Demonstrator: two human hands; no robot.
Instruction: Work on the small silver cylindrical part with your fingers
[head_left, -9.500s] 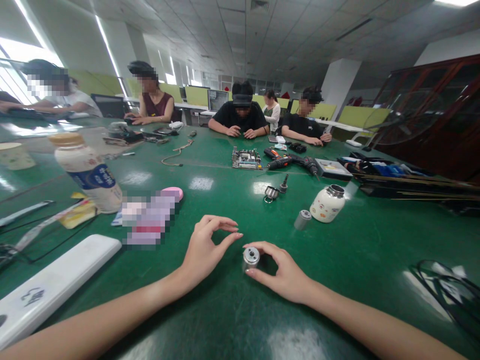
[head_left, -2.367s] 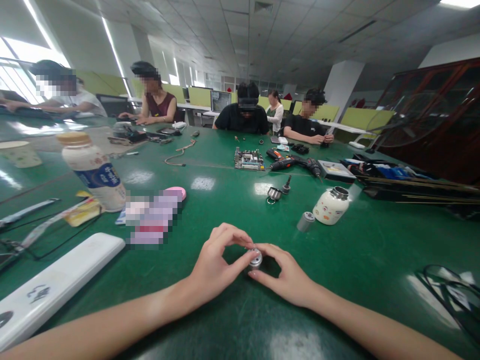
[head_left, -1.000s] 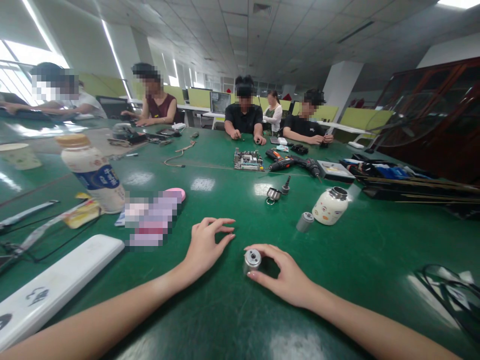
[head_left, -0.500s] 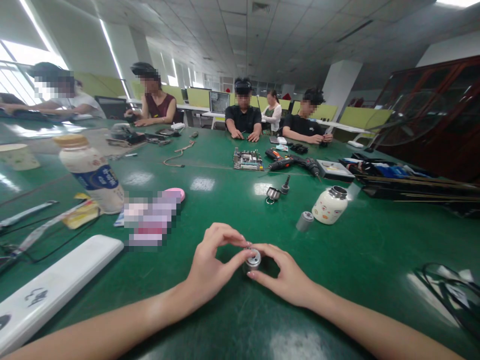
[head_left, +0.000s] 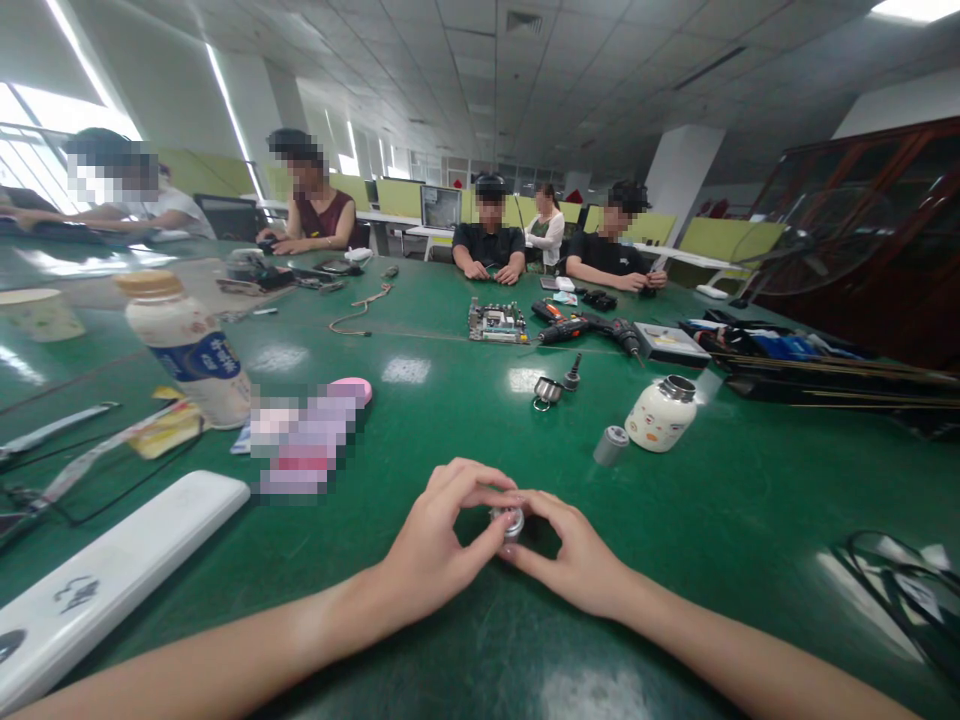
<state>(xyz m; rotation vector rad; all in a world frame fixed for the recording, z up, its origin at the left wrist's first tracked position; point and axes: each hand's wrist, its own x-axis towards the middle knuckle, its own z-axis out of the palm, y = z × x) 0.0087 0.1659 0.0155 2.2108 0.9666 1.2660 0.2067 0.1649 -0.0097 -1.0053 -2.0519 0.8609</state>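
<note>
A small silver metal cylinder [head_left: 513, 528] stands on the green table between my hands, partly hidden by fingers. My right hand [head_left: 577, 555] pinches its side between thumb and fingers. From the left, my left hand [head_left: 442, 525] closes on its top, thumb and fingertips meeting over the rim. Another silver cylinder [head_left: 611, 446] of similar size lies further right, beside a cream patterned bottle [head_left: 661, 415] with its mouth uncovered. Beyond my hands are a metal piece with a wire ring [head_left: 547, 392] and a dark, pointed stopper-like part [head_left: 572, 374].
On the left are a white power bank-like bar [head_left: 142, 570], a drink bottle [head_left: 191, 350] and a pink case [head_left: 352, 388]. A circuit board [head_left: 498, 322] and power drills [head_left: 585, 325] lie further back. Cables [head_left: 900, 590] are at right. Several people sit across the table.
My left hand has shifted slightly right and down, its fingers now covering more of the cylinder's top. My right hand keeps its pinch. The view has tilted slightly.
</note>
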